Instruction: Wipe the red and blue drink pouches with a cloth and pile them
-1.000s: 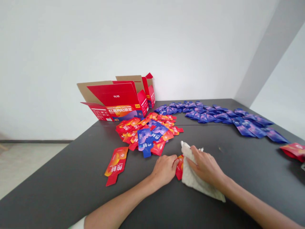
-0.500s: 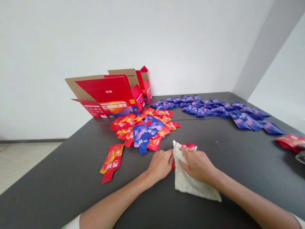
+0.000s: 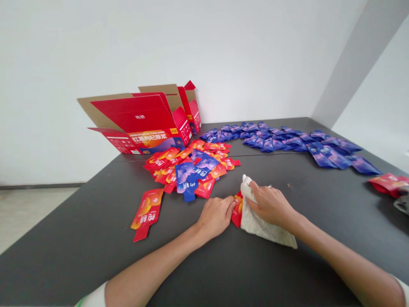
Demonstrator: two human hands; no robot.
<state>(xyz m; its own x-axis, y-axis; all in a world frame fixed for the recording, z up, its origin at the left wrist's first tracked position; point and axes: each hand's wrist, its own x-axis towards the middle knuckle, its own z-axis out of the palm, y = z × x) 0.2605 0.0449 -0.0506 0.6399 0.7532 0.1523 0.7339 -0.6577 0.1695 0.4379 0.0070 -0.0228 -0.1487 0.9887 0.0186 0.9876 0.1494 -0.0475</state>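
Near the middle of the dark table, a red and orange pouch (image 3: pixel 237 209) lies partly under a white cloth (image 3: pixel 258 221). My left hand (image 3: pixel 216 216) is closed on the left edge of that pouch, its fingertips pressed to it. My right hand (image 3: pixel 270 203) grips the cloth and presses it over the pouch's right part, which is hidden. To the left, a single red pouch (image 3: pixel 148 212) lies flat. Behind my left hand spreads a heap of red pouches (image 3: pixel 166 168), with a few blue pouches (image 3: pixel 188 175) on top.
Two red cartons with raised flaps, a nearer one (image 3: pixel 137 123) and a farther one (image 3: pixel 191 108), stand at the back left. Rows of blue pouches (image 3: pixel 271 143) line the back and right. At the right edge lie red pouches (image 3: pixel 388 183) beside a grey item (image 3: pixel 403 204).
My right hand has slid the cloth to the right, baring the pouch's left part. My left hand still holds the pouch's edge. The camera view has shifted slightly.
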